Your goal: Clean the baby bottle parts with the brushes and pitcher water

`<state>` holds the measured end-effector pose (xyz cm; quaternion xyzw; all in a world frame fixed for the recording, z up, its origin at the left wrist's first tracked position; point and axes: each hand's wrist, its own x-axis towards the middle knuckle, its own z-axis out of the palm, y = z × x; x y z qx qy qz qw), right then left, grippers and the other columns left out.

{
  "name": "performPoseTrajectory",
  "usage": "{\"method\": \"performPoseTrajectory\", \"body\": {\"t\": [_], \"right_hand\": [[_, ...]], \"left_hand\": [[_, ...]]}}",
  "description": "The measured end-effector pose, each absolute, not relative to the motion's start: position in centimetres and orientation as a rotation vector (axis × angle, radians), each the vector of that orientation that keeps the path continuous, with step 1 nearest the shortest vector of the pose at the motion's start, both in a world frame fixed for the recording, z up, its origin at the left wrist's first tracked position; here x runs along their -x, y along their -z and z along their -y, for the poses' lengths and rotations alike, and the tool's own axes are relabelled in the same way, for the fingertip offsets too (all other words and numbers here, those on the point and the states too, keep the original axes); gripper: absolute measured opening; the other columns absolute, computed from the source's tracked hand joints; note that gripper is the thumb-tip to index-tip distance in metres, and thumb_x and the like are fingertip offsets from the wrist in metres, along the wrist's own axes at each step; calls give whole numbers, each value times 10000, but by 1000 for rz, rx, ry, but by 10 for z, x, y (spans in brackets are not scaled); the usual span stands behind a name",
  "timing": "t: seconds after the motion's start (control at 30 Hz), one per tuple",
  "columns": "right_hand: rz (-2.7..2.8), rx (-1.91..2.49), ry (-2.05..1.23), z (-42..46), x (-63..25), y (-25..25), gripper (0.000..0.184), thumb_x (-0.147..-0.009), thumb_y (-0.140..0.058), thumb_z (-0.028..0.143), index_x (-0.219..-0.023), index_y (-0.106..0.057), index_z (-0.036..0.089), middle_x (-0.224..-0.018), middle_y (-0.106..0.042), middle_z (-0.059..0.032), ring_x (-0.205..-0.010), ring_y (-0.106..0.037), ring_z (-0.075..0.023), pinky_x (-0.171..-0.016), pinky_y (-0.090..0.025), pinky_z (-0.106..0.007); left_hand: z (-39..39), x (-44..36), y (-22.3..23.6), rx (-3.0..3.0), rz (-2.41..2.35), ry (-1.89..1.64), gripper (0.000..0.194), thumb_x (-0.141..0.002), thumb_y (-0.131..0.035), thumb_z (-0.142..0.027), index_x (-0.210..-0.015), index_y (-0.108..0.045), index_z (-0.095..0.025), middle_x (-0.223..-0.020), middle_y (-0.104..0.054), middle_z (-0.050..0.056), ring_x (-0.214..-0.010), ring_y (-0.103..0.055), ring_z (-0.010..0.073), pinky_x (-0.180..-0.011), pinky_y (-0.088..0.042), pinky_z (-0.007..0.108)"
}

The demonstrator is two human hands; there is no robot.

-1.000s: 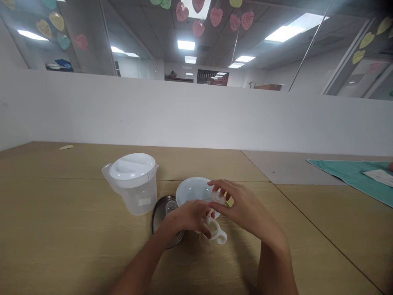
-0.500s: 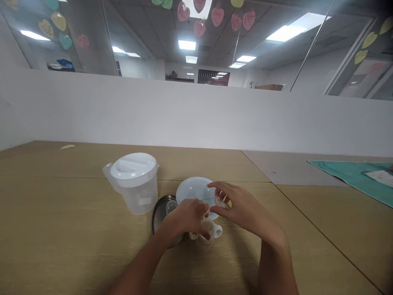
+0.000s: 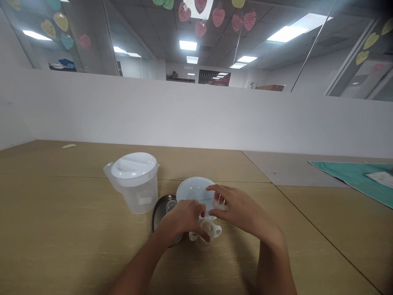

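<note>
My left hand (image 3: 184, 218) is closed round a small white two-handled cup (image 3: 206, 232) that stands on the wooden table (image 3: 76, 229). My right hand (image 3: 239, 211) pinches a small clear lid-like piece (image 3: 218, 203) just above and to the right of the cup's mouth. A white bowl (image 3: 194, 190) lies right behind both hands. A dark round metal lid (image 3: 159, 212) lies flat under my left wrist.
A clear plastic pitcher (image 3: 135, 182) with a white lid stands to the left of the bowl. A teal cloth (image 3: 353, 174) with a white sheet lies at the far right. A white partition wall (image 3: 196, 114) closes off the table's far edge.
The cup has been pulled slightly left and lower on the table. My right hand has come down and in, bringing the clear piece closer to the cup's mouth.
</note>
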<state>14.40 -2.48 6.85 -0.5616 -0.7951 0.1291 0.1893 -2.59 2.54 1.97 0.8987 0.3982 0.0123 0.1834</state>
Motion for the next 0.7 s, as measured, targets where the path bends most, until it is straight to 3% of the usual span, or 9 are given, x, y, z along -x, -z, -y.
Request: {"method": "performPoseTrajectory", "body": {"t": [0.13, 0.3, 0.43, 0.53, 0.7], "right_hand": [[2377, 1643, -376, 18, -141, -60, 479, -704, -619, 292, -1168, -525, 215, -887, -621, -40, -845, -553, -204, -696, -369, -288], [2466, 1739, -357, 9, -133, -54, 543, -622, -682, 351, -1117, -545, 175, -864, -623, -54, -804, -550, -212, -621, -325, -269], [2490, 1737, -377, 5, -130, -53, 577, -584, -706, 402, -1094, -553, 179, -855, -629, -46, -782, -552, -207, -602, -313, -263], [2456, 1751, -403, 5, -133, -54, 566, -596, -704, 407, -1099, -552, 196, -872, -629, -39, -813, -548, -207, -627, -324, -265], [2394, 1771, -429, 6, -141, -55, 535, -632, -684, 390, -1118, -541, 218, -859, -629, -28, -808, -551, -196, -643, -343, -264]], "left_hand": [[-32, 43, -29, -2495, -1232, 22, 454, -502, -707, -545, -783, -627, -197, -748, -637, 6, -692, -589, 188, -545, -354, 235], [-49, 62, -32, -2394, -1645, 85, 272, -522, -725, -353, -692, -630, -163, -702, -650, 45, -685, -608, 211, -576, -415, 251], [-57, 62, -24, -2228, -1615, 213, 199, -546, -698, -320, -637, -640, -152, -595, -641, 35, -599, -612, 202, -555, -451, 257], [-56, 54, -20, -2190, -1571, 366, 207, -537, -702, -298, -632, -646, -123, -622, -658, 59, -605, -621, 203, -554, -473, 255], [-53, 37, -14, -2287, -1624, 472, 342, -395, -784, -218, -693, -653, -112, -754, -676, 118, -754, -635, 262, -680, -500, 331]]}}
